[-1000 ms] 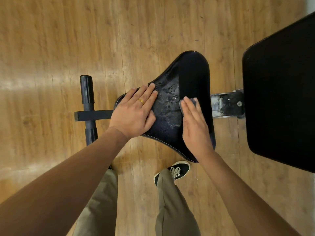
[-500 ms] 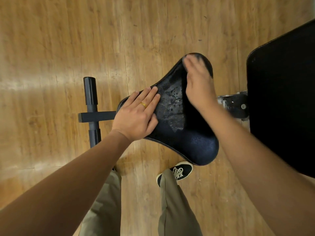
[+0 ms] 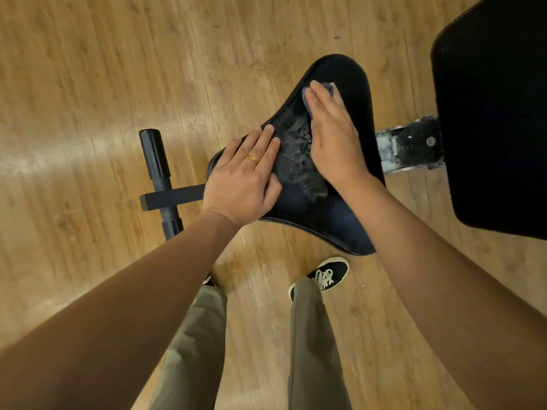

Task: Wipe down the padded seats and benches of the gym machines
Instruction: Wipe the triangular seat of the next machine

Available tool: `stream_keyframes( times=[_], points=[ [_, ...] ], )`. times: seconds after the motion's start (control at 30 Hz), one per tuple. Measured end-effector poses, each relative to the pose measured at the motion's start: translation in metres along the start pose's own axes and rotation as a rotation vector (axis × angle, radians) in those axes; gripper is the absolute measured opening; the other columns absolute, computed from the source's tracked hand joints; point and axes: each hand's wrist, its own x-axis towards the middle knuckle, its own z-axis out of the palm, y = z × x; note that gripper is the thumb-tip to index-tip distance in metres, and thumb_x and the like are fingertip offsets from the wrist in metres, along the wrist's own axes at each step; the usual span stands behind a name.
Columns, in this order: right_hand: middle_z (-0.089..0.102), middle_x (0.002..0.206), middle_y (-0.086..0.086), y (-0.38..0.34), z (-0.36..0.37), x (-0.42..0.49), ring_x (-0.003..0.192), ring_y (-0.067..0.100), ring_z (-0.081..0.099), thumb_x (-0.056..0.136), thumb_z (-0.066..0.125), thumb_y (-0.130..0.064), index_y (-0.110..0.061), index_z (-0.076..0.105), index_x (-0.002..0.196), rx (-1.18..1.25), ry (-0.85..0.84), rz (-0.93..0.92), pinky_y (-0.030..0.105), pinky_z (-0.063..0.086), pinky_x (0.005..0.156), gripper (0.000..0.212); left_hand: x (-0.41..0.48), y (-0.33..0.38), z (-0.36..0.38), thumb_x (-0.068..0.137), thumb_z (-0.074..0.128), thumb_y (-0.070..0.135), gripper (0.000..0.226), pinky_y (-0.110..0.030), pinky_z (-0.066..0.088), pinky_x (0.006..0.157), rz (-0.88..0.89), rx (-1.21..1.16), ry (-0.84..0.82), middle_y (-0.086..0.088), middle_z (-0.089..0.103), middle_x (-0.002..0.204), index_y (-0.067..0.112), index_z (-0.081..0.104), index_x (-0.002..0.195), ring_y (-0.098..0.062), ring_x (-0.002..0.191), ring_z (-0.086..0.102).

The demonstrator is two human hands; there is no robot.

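Observation:
A black padded seat [image 3: 352,72] of a gym bench fills the middle of the view, with a wet, speckled patch [image 3: 299,152] on its middle. My left hand [image 3: 242,182], a gold ring on one finger, lies flat on the seat's left edge with straight fingers. My right hand [image 3: 331,134] presses a small grey-blue cloth [image 3: 327,87] flat onto the seat's narrow far part; only the cloth's edge shows past the fingertips.
The larger black back pad [image 3: 497,113] stands to the right, joined by a scuffed metal bracket [image 3: 411,143]. A black foot bar with roller [image 3: 155,161] sticks out left of the seat. Wooden floor [image 3: 103,69] lies all around; my legs and one shoe [image 3: 328,275] are below.
My right hand with the cloth swept from the seat's near right side up to its far tip, then came back a little toward the middle. My left hand stayed on the left edge.

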Motion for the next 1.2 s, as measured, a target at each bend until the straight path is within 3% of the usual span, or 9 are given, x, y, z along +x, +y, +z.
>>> stream_keyframes(
  times=[0.13, 0.3, 0.53, 0.7, 0.87, 1.0, 1.1, 1.2],
  points=[
    [0.030, 0.161, 0.003, -0.007, 0.002, -0.071, 0.152, 0.026, 0.015, 0.101, 0.041, -0.004, -0.009, 0.037, 0.152, 0.016, -0.003, 0.062, 0.025, 0.015, 0.121, 0.052, 0.000, 0.001, -0.002, 0.099, 0.038, 0.033, 0.054, -0.044, 0.023, 0.121, -0.014, 0.003, -0.002, -0.012, 0.038, 0.156, 0.007, 0.046, 0.147, -0.025, 0.146, 0.033],
    [0.025, 0.163, -0.004, -0.017, 0.006, -0.167, 0.153, 0.018, 0.007, 0.096, 0.048, 0.007, -0.013, 0.032, 0.155, 0.030, -0.087, 0.154, 0.030, 0.018, 0.121, 0.064, 0.001, 0.003, -0.005, 0.099, 0.037, 0.033, 0.055, -0.043, 0.023, 0.121, -0.041, -0.021, -0.020, -0.009, 0.037, 0.157, 0.009, 0.044, 0.148, -0.024, 0.147, 0.032],
    [0.032, 0.160, 0.006, -0.016, 0.007, -0.084, 0.151, 0.033, 0.017, 0.100, 0.044, -0.001, -0.004, 0.038, 0.151, 0.057, -0.021, 0.087, 0.043, 0.025, 0.122, 0.051, 0.001, 0.003, -0.006, 0.098, 0.040, 0.030, 0.054, -0.043, 0.023, 0.121, -0.024, 0.010, -0.006, -0.011, 0.038, 0.156, 0.007, 0.045, 0.147, -0.026, 0.146, 0.034],
    [0.031, 0.161, 0.007, -0.013, 0.008, -0.002, 0.152, 0.033, 0.016, 0.099, 0.046, 0.001, -0.004, 0.037, 0.151, 0.050, 0.015, 0.078, 0.047, 0.027, 0.121, 0.053, 0.001, 0.003, -0.002, 0.097, 0.042, 0.029, 0.054, -0.043, 0.023, 0.121, -0.019, 0.018, 0.017, -0.011, 0.039, 0.156, 0.008, 0.046, 0.147, -0.025, 0.146, 0.034],
    [0.033, 0.160, 0.004, -0.015, 0.013, -0.046, 0.152, 0.030, 0.017, 0.100, 0.044, -0.001, -0.007, 0.040, 0.150, 0.100, 0.076, 0.111, 0.041, 0.026, 0.122, 0.051, 0.002, 0.002, -0.004, 0.097, 0.043, 0.029, 0.054, -0.042, 0.023, 0.121, -0.018, 0.018, 0.027, -0.011, 0.040, 0.155, 0.008, 0.047, 0.146, -0.025, 0.145, 0.036],
    [0.028, 0.162, 0.000, -0.029, 0.015, -0.124, 0.153, 0.025, 0.011, 0.102, 0.040, -0.005, -0.010, 0.036, 0.153, 0.117, 0.010, 0.163, 0.032, 0.019, 0.123, 0.051, 0.001, 0.002, -0.004, 0.098, 0.042, 0.030, 0.053, -0.041, 0.023, 0.121, -0.016, 0.000, 0.011, -0.011, 0.040, 0.155, 0.007, 0.047, 0.146, -0.026, 0.145, 0.036],
    [0.022, 0.164, -0.002, -0.040, 0.019, -0.156, 0.154, 0.021, 0.004, 0.102, 0.038, -0.005, -0.013, 0.030, 0.156, 0.088, -0.004, 0.268, 0.032, 0.014, 0.123, 0.054, 0.002, 0.002, -0.005, 0.098, 0.041, 0.030, 0.054, -0.042, 0.025, 0.120, -0.015, -0.019, 0.002, -0.011, 0.040, 0.155, 0.007, 0.047, 0.145, -0.026, 0.145, 0.036],
    [0.021, 0.164, -0.001, -0.052, 0.028, -0.141, 0.154, 0.019, 0.003, 0.104, 0.034, -0.007, -0.013, 0.029, 0.156, 0.109, 0.106, 0.431, 0.029, 0.010, 0.124, 0.052, 0.002, 0.002, -0.006, 0.098, 0.039, 0.031, 0.054, -0.042, 0.024, 0.121, -0.011, -0.035, -0.027, -0.011, 0.038, 0.156, 0.007, 0.047, 0.146, -0.025, 0.146, 0.033]
  ],
)
